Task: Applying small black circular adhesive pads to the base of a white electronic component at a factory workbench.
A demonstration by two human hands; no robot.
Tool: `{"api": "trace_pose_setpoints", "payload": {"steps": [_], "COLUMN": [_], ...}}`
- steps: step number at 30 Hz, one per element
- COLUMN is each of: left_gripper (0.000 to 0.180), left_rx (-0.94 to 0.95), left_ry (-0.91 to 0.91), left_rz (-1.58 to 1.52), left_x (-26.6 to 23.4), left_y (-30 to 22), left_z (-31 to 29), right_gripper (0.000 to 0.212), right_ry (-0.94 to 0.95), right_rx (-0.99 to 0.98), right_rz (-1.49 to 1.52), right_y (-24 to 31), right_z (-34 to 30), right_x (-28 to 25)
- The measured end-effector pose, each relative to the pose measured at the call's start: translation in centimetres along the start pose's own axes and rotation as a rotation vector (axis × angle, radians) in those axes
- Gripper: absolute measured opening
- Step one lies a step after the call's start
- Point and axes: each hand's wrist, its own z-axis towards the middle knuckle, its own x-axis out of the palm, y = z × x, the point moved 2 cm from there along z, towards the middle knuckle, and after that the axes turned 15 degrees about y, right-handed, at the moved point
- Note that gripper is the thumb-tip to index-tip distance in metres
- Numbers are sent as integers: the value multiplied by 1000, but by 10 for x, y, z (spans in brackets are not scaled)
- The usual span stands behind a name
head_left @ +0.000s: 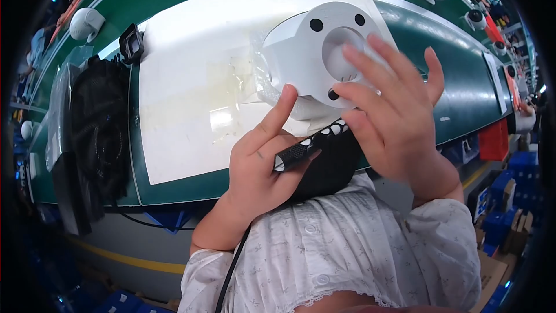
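Note:
A white camera housing [297, 52] lies on the work surface with its round base facing up. Several round black pads sit on that base, and a recess [339, 61] opens in its middle. My left hand [258, 165] grips a black strip with a row of white round spots [310, 146] between its fingers, its index finger stretched to the housing's lower edge. Over the base's right side is my right hand [399, 110], fingers spread and slightly blurred. One of its fingertips is at the lower black pad [333, 94]; whether it touches cannot be told.
A white board [191, 98] with clear tape covers part of the green table [463, 104]. At left lie a black bag [98, 127] and a small black frame-like device [131, 43]. Other white cameras [87, 24] stand around the edges. Blue bins [524, 168] are at lower right.

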Motion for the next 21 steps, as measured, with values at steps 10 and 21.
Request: {"api": "trace_pose_setpoints", "payload": {"steps": [10,21], "left_gripper": [22,22], "left_rx": [115,107], "left_ry": [36,-12], "left_rz": [-21,-78], "left_x": [0,1], "left_y": [-1,4], "left_z": [-10,-12], "right_gripper": [24,7], "right_ry": [-21,-95], "right_rx": [-84,-296], "right_rz": [260,398], "right_y": [12,8], "right_z": [-6,-14], "right_x": [-2,5]}}
